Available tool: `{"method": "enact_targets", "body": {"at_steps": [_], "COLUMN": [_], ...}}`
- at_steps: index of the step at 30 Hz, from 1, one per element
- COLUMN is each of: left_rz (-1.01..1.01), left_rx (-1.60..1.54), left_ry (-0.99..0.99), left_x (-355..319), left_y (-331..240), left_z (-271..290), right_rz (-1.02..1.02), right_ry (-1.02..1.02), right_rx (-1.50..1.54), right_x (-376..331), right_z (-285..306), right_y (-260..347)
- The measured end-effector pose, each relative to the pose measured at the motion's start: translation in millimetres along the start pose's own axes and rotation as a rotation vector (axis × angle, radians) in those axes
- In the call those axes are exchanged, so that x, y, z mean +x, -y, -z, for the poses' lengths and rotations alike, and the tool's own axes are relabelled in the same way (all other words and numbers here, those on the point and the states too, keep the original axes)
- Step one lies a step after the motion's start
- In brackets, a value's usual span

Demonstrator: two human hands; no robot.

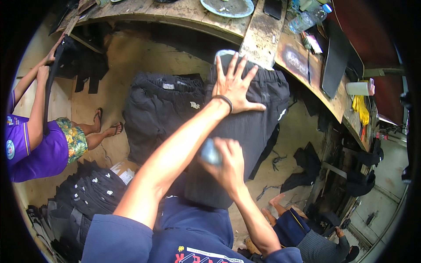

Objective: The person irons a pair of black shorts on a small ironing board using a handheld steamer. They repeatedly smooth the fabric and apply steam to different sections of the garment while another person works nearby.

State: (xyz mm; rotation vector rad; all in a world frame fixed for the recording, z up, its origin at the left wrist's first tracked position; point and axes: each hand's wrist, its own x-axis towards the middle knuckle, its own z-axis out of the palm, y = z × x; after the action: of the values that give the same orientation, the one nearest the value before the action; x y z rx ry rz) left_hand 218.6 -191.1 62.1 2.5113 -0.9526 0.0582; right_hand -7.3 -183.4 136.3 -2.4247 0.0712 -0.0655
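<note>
A pair of black trousers with an elastic waist is spread over a narrow board, its waist at the far end. My left hand lies on the trousers near the waistband, fingers spread and palm down, a dark band at the wrist. Closer to me, my right hand is closed around a rounded light-blue thing above the trouser leg. Motion blur hides what kind of thing it is. Just left of these, a second black pair of trousers hangs with its waistband and label uppermost.
A wooden workbench curves along the far side, bearing a round tray, a phone and a plastic bottle. Black garments are heaped at lower left. One person stands left holding dark cloth; another person is at lower right.
</note>
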Motion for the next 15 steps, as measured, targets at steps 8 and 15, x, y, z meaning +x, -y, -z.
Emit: {"method": "enact_targets", "body": {"at_steps": [8, 15], "left_rz": [-0.022, 0.385], "left_rx": [0.037, -0.684], "left_ry": [0.056, -0.389], "left_x": [5, -59], "left_y": [2, 38], "left_z": [0, 34], "right_rz": [-0.584, -1.045], "right_ry": [-0.131, -0.072], "right_rx": [0.319, 0.953], "right_x": [-155, -250], "right_z": [-14, -14], "right_y": [31, 7]}}
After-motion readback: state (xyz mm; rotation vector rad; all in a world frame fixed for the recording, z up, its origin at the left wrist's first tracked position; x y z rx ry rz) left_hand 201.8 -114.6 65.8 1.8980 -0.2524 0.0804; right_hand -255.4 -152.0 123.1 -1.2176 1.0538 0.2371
